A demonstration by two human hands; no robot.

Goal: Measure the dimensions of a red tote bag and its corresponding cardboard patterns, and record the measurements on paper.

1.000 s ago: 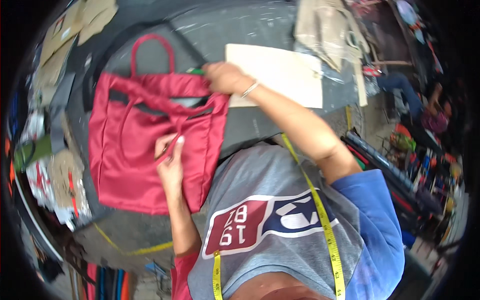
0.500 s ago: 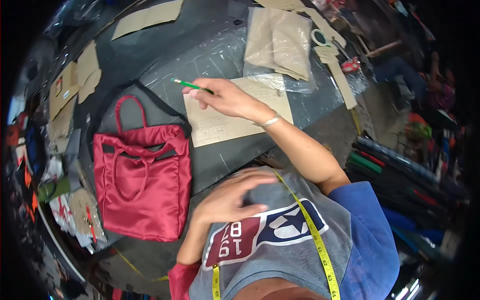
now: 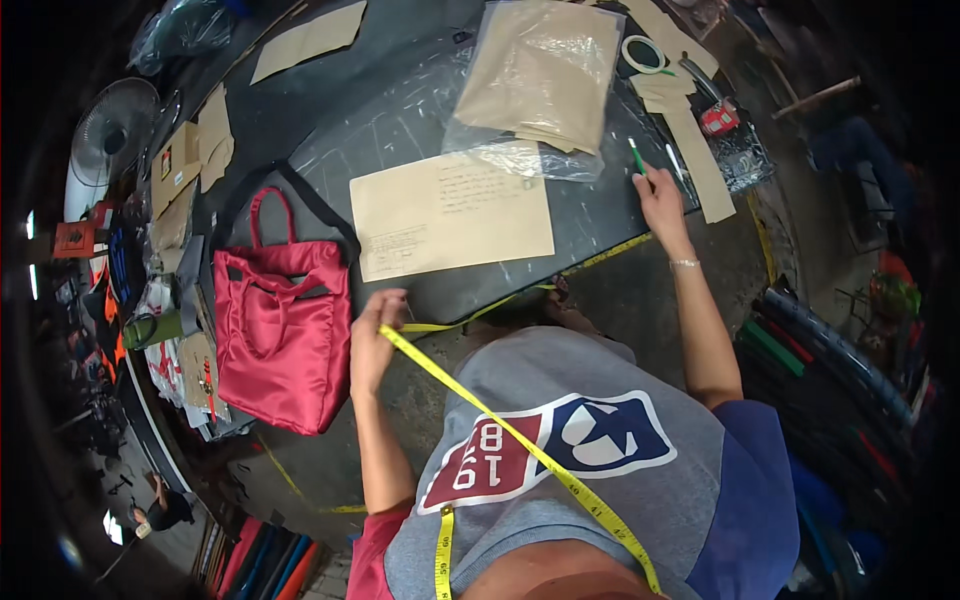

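My left hand (image 3: 373, 345) is closed around a yellow tape measure (image 3: 475, 400) near the table's front edge. The tape runs from my neck across my grey shirt to that hand, and a further length stretches right along the table edge. Out to the right, my right hand (image 3: 663, 205) pinches a green pencil (image 3: 637, 155), which points away from me above the table. Between the hands lies a tan paper sheet (image 3: 480, 225) with handwriting and a small sketch. A shiny red fabric bag (image 3: 285, 350) with handles and a black strap lies just left of my left hand.
On the dark table (image 3: 370, 130), a clear plastic bag (image 3: 540, 70) of brown paper pieces lies at the back. A tape roll (image 3: 628, 62) and cardboard strip (image 3: 703, 165) are at the right. Cardboard pieces (image 3: 215, 135) and a fan (image 3: 115, 130) are left; fabric rolls (image 3: 800, 340) stand lower right.
My right hand has moved right with the pencil, off the paper. My left hand has gone from my chest to the table edge and taken hold of the tape measure, pulling it leftward.
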